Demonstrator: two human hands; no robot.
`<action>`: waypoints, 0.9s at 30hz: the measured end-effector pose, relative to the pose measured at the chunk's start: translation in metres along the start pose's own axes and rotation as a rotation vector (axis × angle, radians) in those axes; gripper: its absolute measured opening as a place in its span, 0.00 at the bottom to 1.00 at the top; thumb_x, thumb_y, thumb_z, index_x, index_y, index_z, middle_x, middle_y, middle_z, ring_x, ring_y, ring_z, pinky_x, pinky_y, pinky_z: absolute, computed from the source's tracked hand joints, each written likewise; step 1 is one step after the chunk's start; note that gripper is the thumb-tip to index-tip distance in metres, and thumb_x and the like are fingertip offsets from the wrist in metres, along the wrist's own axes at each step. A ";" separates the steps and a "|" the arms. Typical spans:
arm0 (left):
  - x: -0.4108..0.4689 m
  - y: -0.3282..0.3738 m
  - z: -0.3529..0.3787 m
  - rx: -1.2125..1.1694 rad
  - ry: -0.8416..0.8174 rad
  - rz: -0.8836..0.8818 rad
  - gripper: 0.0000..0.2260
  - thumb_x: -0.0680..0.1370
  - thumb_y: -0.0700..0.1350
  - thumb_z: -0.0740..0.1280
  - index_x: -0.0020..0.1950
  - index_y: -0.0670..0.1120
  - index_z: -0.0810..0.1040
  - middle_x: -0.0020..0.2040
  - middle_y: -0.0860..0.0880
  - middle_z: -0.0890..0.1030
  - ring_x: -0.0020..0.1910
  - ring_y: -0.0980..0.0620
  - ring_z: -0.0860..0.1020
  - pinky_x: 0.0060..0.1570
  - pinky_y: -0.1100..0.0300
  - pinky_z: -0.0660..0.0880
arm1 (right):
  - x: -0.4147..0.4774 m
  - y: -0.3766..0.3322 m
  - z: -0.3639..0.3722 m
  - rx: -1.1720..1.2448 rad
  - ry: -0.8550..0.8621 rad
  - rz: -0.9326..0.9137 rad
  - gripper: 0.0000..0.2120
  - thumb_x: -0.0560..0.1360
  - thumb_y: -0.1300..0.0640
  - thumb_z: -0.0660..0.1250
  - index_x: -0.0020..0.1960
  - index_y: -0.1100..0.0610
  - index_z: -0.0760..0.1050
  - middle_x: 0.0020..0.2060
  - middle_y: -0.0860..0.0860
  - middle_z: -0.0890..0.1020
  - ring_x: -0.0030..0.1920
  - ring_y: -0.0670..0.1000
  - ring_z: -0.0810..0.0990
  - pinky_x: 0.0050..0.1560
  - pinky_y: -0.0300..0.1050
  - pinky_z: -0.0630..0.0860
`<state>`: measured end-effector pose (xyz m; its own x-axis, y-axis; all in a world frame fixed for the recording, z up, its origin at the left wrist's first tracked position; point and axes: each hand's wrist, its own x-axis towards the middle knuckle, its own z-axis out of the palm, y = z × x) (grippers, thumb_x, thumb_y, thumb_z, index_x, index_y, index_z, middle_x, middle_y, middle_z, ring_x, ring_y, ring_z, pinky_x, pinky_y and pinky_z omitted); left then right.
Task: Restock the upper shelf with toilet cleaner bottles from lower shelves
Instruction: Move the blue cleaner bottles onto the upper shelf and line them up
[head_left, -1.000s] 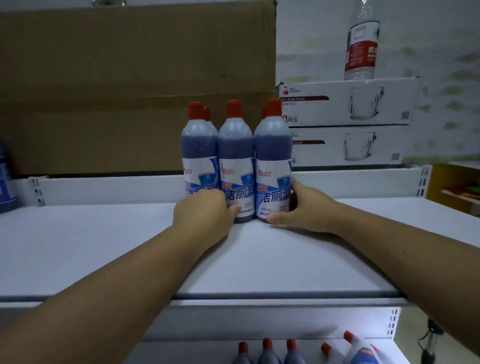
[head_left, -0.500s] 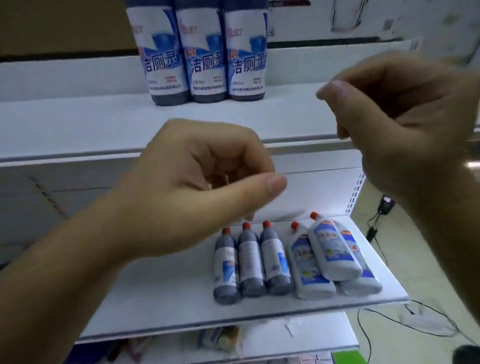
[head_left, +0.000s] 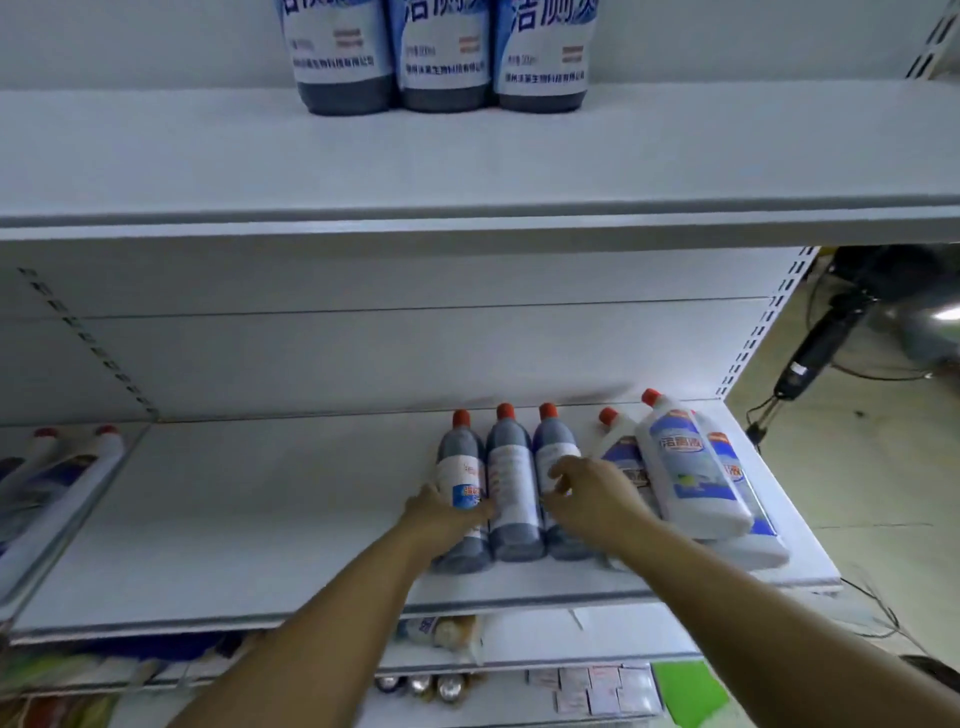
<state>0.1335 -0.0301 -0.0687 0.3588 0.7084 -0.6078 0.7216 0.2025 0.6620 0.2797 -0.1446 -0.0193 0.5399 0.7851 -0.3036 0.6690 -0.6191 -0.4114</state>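
While three dark-blue toilet cleaner bottles (head_left: 511, 483) lie side by side at lower centre of the frame, on the lower shelf (head_left: 249, 519), my left hand (head_left: 441, 512) curls onto the leftmost and my right hand (head_left: 592, 493) spreads over the rightmost — neither grip closed yet. Full of liquid, they are probably hefty and slick; I'd clasp the labelled waist, not the red cap.

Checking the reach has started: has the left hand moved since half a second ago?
Yes. The left hand went from mid-air down onto the dark bottles lying on the lower shelf.
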 end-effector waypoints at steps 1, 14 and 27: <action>0.003 -0.005 0.006 0.055 0.017 -0.027 0.40 0.61 0.65 0.74 0.65 0.44 0.68 0.60 0.45 0.75 0.51 0.48 0.77 0.47 0.57 0.75 | 0.003 -0.006 0.013 -0.040 -0.016 -0.032 0.19 0.74 0.48 0.63 0.62 0.53 0.72 0.56 0.55 0.79 0.54 0.56 0.78 0.52 0.46 0.75; -0.004 -0.050 -0.039 -0.761 -0.218 0.068 0.17 0.72 0.42 0.70 0.60 0.41 0.75 0.49 0.40 0.84 0.44 0.44 0.83 0.44 0.52 0.80 | 0.035 -0.054 0.059 0.012 -0.122 0.089 0.36 0.70 0.42 0.68 0.71 0.53 0.56 0.60 0.55 0.72 0.55 0.56 0.77 0.52 0.47 0.76; -0.057 -0.084 -0.074 -0.843 -0.254 0.129 0.23 0.63 0.31 0.68 0.59 0.38 0.74 0.45 0.39 0.84 0.44 0.43 0.82 0.44 0.52 0.79 | 0.036 -0.065 0.083 0.613 -0.270 0.209 0.26 0.69 0.49 0.73 0.61 0.59 0.68 0.51 0.56 0.79 0.47 0.53 0.80 0.43 0.44 0.76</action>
<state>0.0088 -0.0373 -0.0577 0.5998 0.6091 -0.5188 0.0269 0.6328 0.7739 0.2137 -0.0745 -0.0747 0.4270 0.6775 -0.5989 0.1137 -0.6973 -0.7077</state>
